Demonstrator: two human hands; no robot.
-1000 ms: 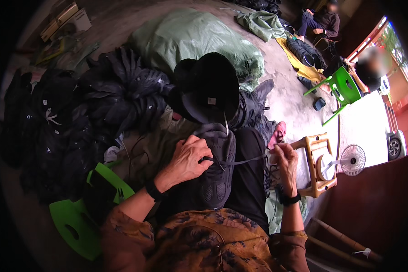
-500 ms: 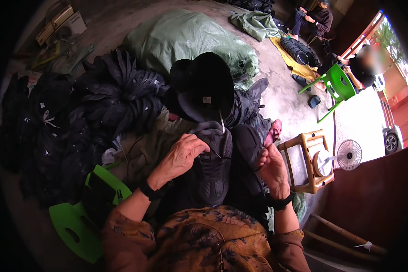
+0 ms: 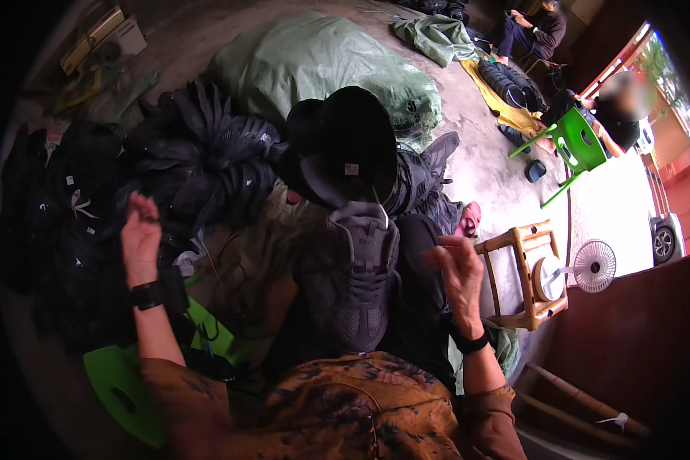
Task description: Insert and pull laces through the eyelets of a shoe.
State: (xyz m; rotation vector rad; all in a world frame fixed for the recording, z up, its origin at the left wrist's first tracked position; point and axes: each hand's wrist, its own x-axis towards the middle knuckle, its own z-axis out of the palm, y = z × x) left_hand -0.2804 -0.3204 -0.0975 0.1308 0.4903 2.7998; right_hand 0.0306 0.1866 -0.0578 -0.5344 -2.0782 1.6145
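Note:
Between my legs a dark grey lace-up shoe (image 3: 358, 284) rests with its toe toward me, its tongue and crossed laces facing up. A black rounded form (image 3: 343, 149) stands behind it, with a small pale label. Away to the left, my left hand (image 3: 140, 234) is raised beside the heap of dark shoe parts (image 3: 199, 142), its fingers curled together and slightly blurred. Right of the shoe, my right hand (image 3: 461, 276) hovers with bent, closed fingers. Whatever either hand holds is too thin or dark to make out. Neither touches the shoe's body.
A large green sack (image 3: 314, 65) lies ahead. On the right are a bamboo stool (image 3: 525, 299) bearing a small white fan (image 3: 594, 266), and a green chair (image 3: 577, 142). Another green chair (image 3: 123, 395) is at lower left. Two people sit at the far right.
My left hand has swung from the shoe's laces out to the far left. My right hand has shifted slightly, its fingers now bent toward the shoe. The shoe has stayed between my legs.

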